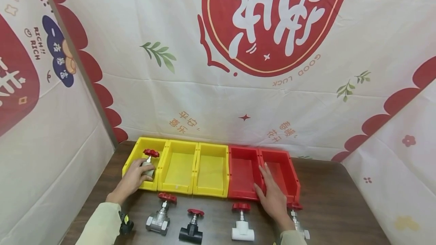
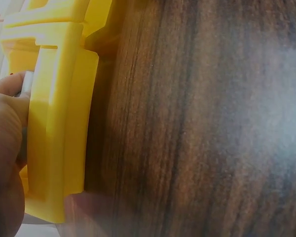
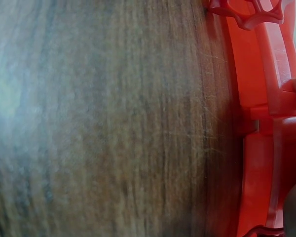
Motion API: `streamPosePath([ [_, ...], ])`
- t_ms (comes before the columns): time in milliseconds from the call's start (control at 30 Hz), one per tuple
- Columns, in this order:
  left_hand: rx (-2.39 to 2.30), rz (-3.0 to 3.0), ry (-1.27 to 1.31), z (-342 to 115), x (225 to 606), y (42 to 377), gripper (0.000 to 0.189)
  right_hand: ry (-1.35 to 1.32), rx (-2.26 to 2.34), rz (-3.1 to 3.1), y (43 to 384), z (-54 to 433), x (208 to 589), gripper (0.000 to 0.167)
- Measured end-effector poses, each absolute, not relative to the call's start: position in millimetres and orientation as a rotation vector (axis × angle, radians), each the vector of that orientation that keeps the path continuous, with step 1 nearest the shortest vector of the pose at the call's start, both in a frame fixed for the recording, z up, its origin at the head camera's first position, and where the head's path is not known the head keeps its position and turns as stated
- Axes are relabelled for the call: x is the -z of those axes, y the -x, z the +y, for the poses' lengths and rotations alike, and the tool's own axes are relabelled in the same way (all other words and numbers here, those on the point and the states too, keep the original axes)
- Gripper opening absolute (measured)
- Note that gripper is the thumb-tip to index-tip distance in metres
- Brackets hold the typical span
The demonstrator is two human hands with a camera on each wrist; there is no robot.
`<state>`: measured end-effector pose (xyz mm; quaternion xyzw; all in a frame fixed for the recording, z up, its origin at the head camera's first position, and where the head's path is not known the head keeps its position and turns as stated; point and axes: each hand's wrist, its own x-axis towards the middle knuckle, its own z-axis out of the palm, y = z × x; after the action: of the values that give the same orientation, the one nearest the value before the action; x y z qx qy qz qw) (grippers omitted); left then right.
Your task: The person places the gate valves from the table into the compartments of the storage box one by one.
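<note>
A pale printed cloth (image 1: 163,97) with red scalloped edging hangs behind a dark wood-grain counter (image 1: 330,199). Along the counter's far side five bins stand side by side in a row: the leftmost yellow bin (image 1: 150,186), the middle yellow bin (image 1: 174,189), the third yellow bin (image 1: 210,192), the left red bin (image 1: 243,194) and the right red bin (image 1: 295,182). Of the hands, the left hand (image 1: 134,177) reaches into the leftmost yellow bin, thumb and fingers curled around a grey valve (image 1: 148,165) whose red wheel points upward; whether the valve touches the bin's floor cannot be told. The right hand (image 1: 274,199) lies over the meeting walls of the two red bins, fingers stretched out and thumb spread apart, holding no valve. On the counter in front of the bins, from left to right, are a silver valve (image 1: 159,220), a black valve (image 1: 191,231), a white valve (image 1: 242,228) and a slim metal valve (image 1: 295,218), this last partly hidden by the right arm. All four have red wheels. A black wristband (image 1: 126,224) with a yellow patch sits at the left wrist.
</note>
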<state>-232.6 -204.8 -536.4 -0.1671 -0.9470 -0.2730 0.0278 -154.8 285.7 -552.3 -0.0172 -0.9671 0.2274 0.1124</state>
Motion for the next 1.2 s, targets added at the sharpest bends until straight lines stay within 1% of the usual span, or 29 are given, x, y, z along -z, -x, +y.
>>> streamPosePath([
  [800,0.946,-3.007,0.437,-197.6,534.1,240.8,0.034,0.057,-0.655,-2.836,153.9,285.3,550.4,0.096],
  [1200,0.847,-3.011,0.479,-197.8,534.9,243.5,0.031,0.044,-0.665,-2.823,154.9,285.3,552.0,0.097],
])
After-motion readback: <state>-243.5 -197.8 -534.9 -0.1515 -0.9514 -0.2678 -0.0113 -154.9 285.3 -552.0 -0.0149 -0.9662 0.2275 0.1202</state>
